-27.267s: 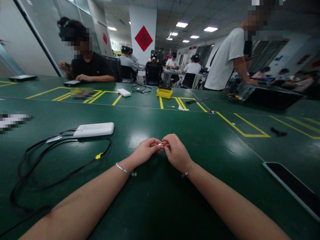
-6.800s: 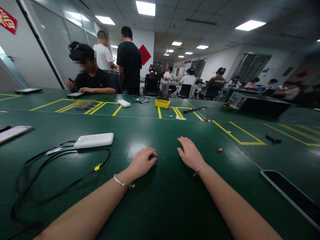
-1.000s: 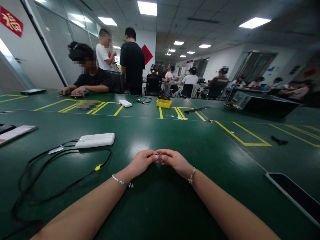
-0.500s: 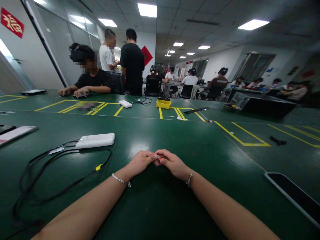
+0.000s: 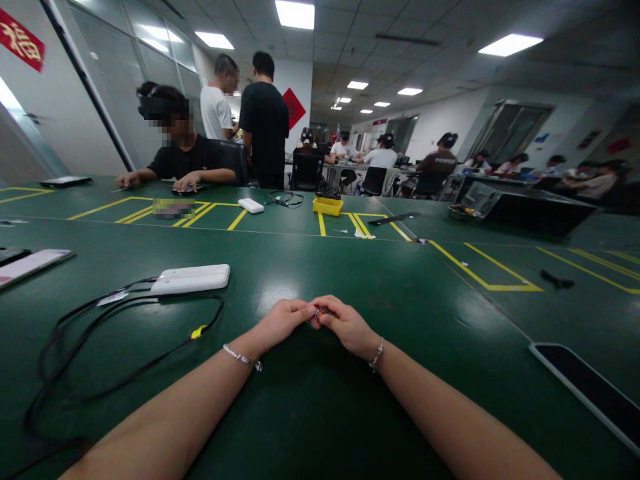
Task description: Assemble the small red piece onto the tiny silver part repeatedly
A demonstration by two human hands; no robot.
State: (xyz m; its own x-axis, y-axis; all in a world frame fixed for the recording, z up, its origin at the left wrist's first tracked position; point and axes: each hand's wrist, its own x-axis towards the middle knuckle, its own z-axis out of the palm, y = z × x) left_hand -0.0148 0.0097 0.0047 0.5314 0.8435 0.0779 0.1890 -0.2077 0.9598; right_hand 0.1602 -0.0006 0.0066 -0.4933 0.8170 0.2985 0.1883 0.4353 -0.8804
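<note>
Both hands meet above the green table [image 5: 310,413], at the middle of the view. Between the fingertips is a small orange and silvery piece [image 5: 321,313]; its kind is too small to make out. My left hand [image 5: 283,325] pinches it from the left with thumb and fingers closed. From the other side my right hand [image 5: 350,329] grips it, the thumb in front and the index finger curled over the top. The fingers cover most of the piece. Each wrist wears a silvery bracelet.
Left of my hands lies a white power bank [image 5: 191,279] with black cables [image 5: 125,383]. A phone [image 5: 590,393] is at the right edge. Farther back are a yellow tray [image 5: 327,206], a black box [image 5: 540,210] and tape outlines. A person [image 5: 185,157] sits across the table.
My hands stay together at the same spot, with the fingers shifting slightly and less orange showing. Across the table, the seated person's hand has moved a little to the right.
</note>
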